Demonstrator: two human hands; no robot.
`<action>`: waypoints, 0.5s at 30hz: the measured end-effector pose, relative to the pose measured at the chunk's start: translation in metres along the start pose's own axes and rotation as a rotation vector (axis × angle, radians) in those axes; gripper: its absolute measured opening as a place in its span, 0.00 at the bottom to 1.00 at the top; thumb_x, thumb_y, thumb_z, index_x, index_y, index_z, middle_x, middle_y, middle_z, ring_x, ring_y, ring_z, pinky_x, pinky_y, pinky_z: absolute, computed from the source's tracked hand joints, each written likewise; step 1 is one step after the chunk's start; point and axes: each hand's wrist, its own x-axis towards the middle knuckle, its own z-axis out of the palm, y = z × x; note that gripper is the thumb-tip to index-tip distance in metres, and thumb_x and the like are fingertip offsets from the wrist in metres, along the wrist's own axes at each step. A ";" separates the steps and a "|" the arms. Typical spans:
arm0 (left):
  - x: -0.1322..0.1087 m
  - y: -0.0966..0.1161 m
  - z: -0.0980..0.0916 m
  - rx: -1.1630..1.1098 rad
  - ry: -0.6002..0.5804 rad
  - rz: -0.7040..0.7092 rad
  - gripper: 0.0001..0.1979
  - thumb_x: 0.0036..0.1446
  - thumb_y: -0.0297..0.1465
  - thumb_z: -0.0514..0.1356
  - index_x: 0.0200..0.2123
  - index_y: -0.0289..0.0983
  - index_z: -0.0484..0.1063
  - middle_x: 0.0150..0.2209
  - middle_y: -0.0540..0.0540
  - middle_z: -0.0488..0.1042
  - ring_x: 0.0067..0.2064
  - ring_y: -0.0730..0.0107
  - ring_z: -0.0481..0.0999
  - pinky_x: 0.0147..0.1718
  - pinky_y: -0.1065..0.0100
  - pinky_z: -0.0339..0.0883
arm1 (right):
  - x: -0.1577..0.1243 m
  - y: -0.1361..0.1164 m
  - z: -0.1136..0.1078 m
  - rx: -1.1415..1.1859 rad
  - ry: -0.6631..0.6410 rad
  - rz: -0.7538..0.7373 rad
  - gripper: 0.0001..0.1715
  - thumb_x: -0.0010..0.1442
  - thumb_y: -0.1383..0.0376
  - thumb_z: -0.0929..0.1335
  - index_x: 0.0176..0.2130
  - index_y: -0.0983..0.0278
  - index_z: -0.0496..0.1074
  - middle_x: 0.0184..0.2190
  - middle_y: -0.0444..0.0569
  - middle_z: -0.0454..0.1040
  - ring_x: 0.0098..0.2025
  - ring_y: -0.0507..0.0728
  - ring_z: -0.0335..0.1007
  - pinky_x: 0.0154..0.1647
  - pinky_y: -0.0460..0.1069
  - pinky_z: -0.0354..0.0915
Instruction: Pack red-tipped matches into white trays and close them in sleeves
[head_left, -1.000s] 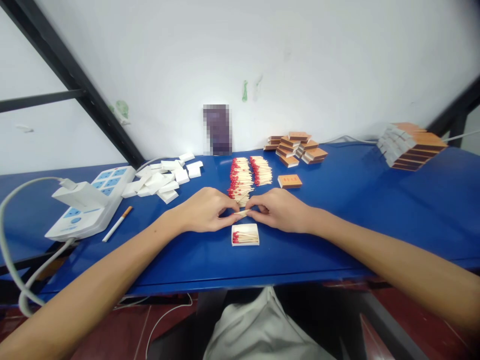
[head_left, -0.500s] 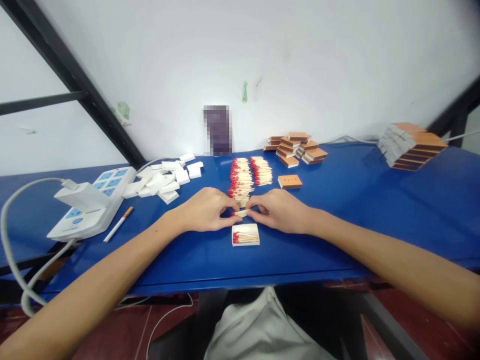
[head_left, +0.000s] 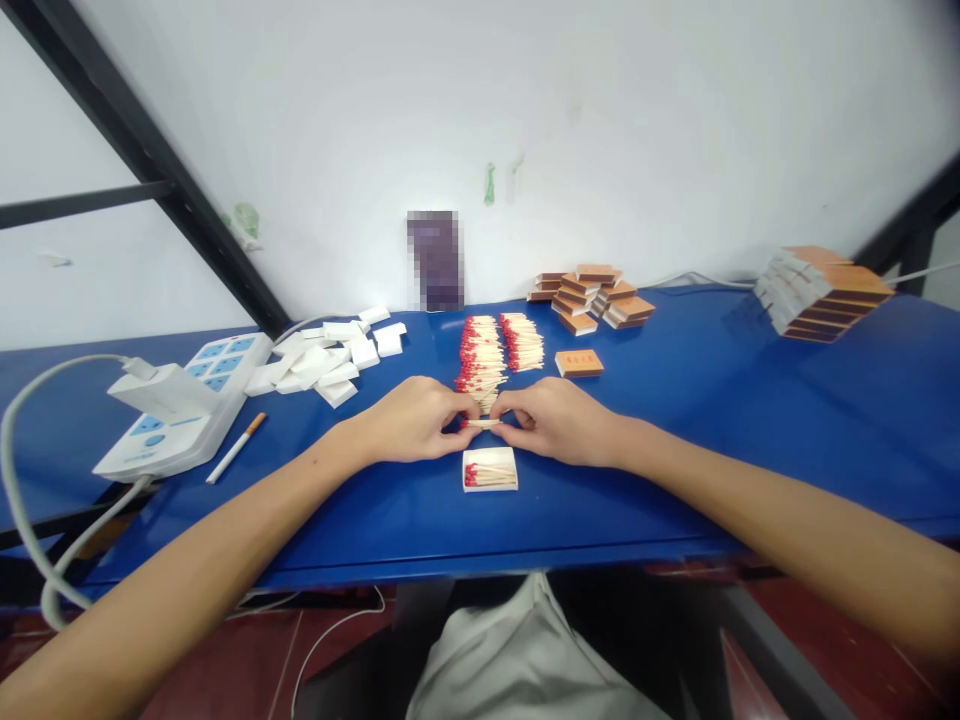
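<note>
Two closed grips: left hand [head_left: 416, 418] and right hand [head_left: 562, 420] pinch matchsticks [head_left: 484, 424] by opposite ends. Part-filled matchbox tray [head_left: 491, 455] sits between hands and table's [head_left: 712, 370] front edge; match pile [head_left: 484, 360] toward back edge.

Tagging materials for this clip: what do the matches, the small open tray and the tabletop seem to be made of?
The matches look like plain wood: pale, matte sticks, red heads. The tray is probably card, given its thin, matte white walls. The tabletop is blue and glossy, showing soft reflections; painted metal or laminate, I cannot tell.
</note>
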 end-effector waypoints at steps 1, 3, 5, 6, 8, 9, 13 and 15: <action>0.000 0.000 0.000 -0.004 -0.003 -0.008 0.09 0.62 0.34 0.58 0.34 0.37 0.76 0.21 0.54 0.68 0.23 0.76 0.66 0.27 0.71 0.55 | 0.000 0.000 0.000 0.001 0.001 0.005 0.10 0.64 0.61 0.66 0.37 0.63 0.75 0.18 0.39 0.64 0.21 0.48 0.55 0.27 0.46 0.45; 0.000 0.001 0.000 -0.011 -0.007 -0.019 0.08 0.62 0.34 0.58 0.34 0.37 0.75 0.20 0.54 0.67 0.22 0.77 0.65 0.26 0.71 0.54 | 0.001 0.000 0.001 0.001 -0.001 0.014 0.10 0.64 0.61 0.66 0.37 0.63 0.75 0.18 0.38 0.64 0.21 0.48 0.55 0.27 0.46 0.45; 0.000 0.001 -0.002 -0.014 -0.011 -0.022 0.08 0.62 0.34 0.59 0.33 0.37 0.74 0.20 0.55 0.66 0.21 0.77 0.64 0.25 0.72 0.53 | 0.001 0.000 0.001 0.001 -0.004 0.018 0.10 0.64 0.61 0.66 0.36 0.63 0.75 0.18 0.39 0.65 0.21 0.48 0.55 0.27 0.46 0.46; 0.000 0.001 -0.002 -0.013 -0.010 -0.023 0.08 0.62 0.34 0.58 0.34 0.37 0.74 0.19 0.55 0.66 0.21 0.77 0.63 0.25 0.72 0.53 | 0.001 0.000 0.001 0.000 -0.003 0.018 0.10 0.64 0.62 0.66 0.36 0.63 0.75 0.18 0.39 0.65 0.21 0.48 0.55 0.27 0.46 0.46; 0.000 0.001 -0.004 -0.008 -0.012 -0.027 0.08 0.62 0.34 0.58 0.34 0.37 0.75 0.18 0.55 0.64 0.20 0.77 0.63 0.25 0.72 0.53 | 0.001 0.000 0.002 -0.005 0.004 0.016 0.09 0.64 0.62 0.66 0.36 0.64 0.75 0.19 0.39 0.65 0.21 0.48 0.55 0.27 0.46 0.46; 0.000 0.001 -0.005 -0.005 -0.016 -0.032 0.08 0.62 0.35 0.58 0.35 0.37 0.75 0.18 0.55 0.64 0.20 0.77 0.63 0.25 0.72 0.53 | 0.001 0.000 0.002 -0.006 0.008 0.015 0.09 0.64 0.63 0.66 0.36 0.64 0.75 0.18 0.39 0.65 0.21 0.48 0.56 0.27 0.46 0.46; 0.000 0.002 -0.007 -0.002 -0.037 -0.051 0.08 0.62 0.35 0.58 0.34 0.37 0.74 0.20 0.55 0.66 0.21 0.77 0.64 0.25 0.72 0.53 | 0.001 0.000 0.002 -0.007 0.016 0.011 0.07 0.63 0.64 0.67 0.35 0.64 0.75 0.19 0.39 0.66 0.21 0.47 0.56 0.27 0.46 0.46; 0.000 0.003 -0.007 0.004 -0.049 -0.053 0.08 0.62 0.34 0.57 0.34 0.37 0.74 0.20 0.54 0.66 0.22 0.76 0.64 0.26 0.72 0.53 | 0.001 0.000 0.002 -0.004 0.018 0.016 0.07 0.62 0.64 0.67 0.35 0.63 0.75 0.19 0.39 0.66 0.21 0.47 0.56 0.27 0.46 0.46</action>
